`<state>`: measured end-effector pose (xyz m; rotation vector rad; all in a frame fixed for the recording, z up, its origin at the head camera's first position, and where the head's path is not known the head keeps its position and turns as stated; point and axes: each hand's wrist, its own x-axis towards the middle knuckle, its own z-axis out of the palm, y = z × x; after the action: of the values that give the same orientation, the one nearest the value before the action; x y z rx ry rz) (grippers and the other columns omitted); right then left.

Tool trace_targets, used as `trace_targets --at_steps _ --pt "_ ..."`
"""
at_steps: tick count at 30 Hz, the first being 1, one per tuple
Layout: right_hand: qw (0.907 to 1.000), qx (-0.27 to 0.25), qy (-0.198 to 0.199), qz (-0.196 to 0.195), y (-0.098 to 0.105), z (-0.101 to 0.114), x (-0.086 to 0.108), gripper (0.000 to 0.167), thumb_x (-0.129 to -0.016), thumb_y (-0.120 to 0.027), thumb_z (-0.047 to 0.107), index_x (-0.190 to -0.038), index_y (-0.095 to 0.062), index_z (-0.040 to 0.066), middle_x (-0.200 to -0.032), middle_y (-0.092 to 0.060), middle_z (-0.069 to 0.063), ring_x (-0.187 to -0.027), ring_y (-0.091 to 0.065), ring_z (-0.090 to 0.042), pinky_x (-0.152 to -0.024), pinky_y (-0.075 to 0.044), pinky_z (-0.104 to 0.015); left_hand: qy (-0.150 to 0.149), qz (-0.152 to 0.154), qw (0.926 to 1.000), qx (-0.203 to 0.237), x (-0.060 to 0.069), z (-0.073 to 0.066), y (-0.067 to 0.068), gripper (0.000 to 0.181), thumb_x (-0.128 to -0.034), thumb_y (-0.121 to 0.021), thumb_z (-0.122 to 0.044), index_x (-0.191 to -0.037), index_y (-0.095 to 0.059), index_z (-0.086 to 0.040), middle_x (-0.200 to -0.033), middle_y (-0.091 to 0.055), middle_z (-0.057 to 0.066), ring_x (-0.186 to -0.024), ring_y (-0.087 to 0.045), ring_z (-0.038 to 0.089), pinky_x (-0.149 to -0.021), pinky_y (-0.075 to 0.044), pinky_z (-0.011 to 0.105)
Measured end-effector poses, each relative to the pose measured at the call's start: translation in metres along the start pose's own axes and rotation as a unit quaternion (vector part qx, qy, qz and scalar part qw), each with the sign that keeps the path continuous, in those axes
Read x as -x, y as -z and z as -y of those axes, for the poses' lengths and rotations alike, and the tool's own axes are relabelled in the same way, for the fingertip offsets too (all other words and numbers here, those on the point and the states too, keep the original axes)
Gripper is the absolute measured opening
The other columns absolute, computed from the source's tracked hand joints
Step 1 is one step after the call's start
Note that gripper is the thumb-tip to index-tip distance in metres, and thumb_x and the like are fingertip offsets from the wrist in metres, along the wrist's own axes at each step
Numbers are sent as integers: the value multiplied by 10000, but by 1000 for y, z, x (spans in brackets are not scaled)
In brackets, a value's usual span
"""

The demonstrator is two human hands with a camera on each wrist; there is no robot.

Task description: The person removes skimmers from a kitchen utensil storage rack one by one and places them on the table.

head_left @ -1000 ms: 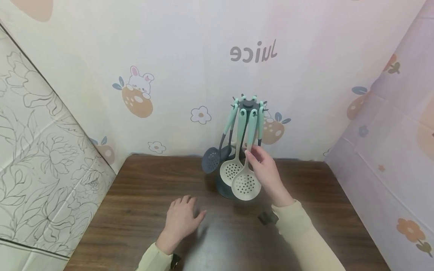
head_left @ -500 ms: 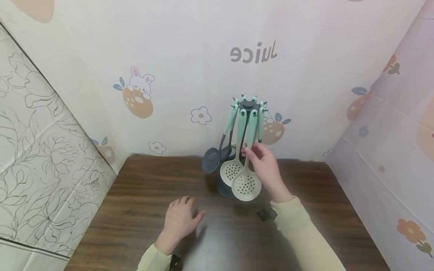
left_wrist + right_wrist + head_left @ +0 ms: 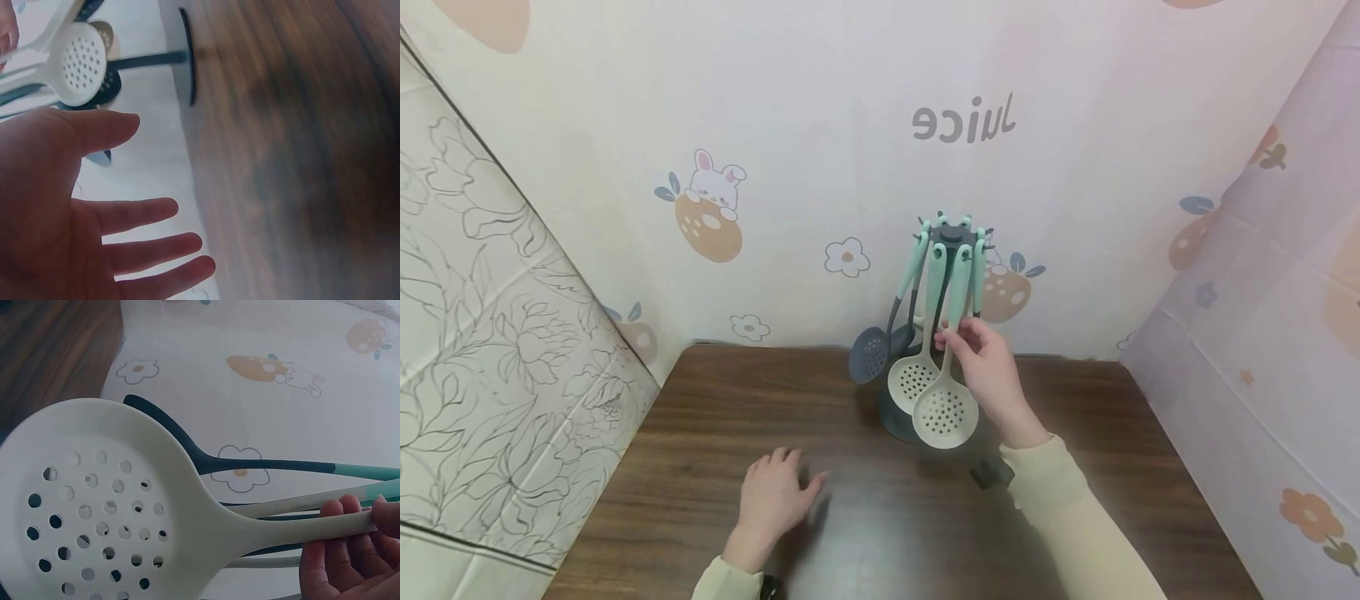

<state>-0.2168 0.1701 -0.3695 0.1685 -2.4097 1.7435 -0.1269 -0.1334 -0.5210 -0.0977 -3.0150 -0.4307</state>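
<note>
Cream skimmer (image 3: 946, 408): pinches its stem (image 3: 281, 530) with right hand (image 3: 991, 371) (grasped, but seemingly not yet unhooked from rack (image 3: 952, 234)); holds left hand (image 3: 769, 498) spread, empty, over table (image 3: 865, 533).

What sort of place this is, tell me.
Probably a mock kitchen nook: a wood-grain table, printed wall coverings on three sides, and a utensil stand hung with mint-handled skimmers.

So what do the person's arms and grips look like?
The left sleeve and right sleeve are pale cream. The left grip and right grip wear no gloves. A small dark thing shows by each cuff; I can't tell what.
</note>
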Motion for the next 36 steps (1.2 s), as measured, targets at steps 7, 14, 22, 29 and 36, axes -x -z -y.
trace_targets --at_steps 7,14,22,29,36 --pt "9999 -58 106 -22 0 0 0 305 -1011 -607 210 -1236 -612 5 -1082 -701 -117 -1130 -621 -245 -1047 -426 -482 108 7 9999 -9 3 13 0 580 -888 -681 -507 -1189 -671 -11 -1200 -642 216 -1085 -606 428 -951 -437 581" --pt "9998 -138 139 -35 1 0 2 258 -1007 -614 214 -1213 -626 59 -1069 -700 -99 -1090 -636 -220 -1034 -450 -443 92 -33 9999 -28 0 12 -2 577 -883 -689 -495 -1187 -671 -5 -1189 -646 220 -1074 -611 425 -945 -442 582" --pt "9997 -146 184 -23 1 2 5 256 -1014 -599 196 -1208 -614 29 -1064 -696 -105 -1093 -630 -227 -1024 -459 -441 9 -24 10000 20 -5 9 -1 575 -885 -691 -486 -1193 -667 0 -1195 -642 226 -1076 -608 429 -952 -436 590" --pt "9997 -114 193 -45 3 4 10 226 -1014 -599 177 -1199 -613 49 -1065 -694 -94 -1091 -631 -214 -1018 -466 -437 -150 -48 9999 -9 -7 7 -2 582 -879 -691 -493 -1176 -673 8 -1182 -648 221 -1068 -613 428 -943 -446 577" --pt "9998 -90 182 -62 7 6 18 235 -1011 -600 158 -1213 -618 39 -1037 -700 -109 -1035 -653 -216 -994 -482 -431 -320 -57 9995 67 -12 -5 0 572 -880 -691 -492 -1176 -676 -4 -1194 -649 205 -1095 -604 419 -955 -441 568"
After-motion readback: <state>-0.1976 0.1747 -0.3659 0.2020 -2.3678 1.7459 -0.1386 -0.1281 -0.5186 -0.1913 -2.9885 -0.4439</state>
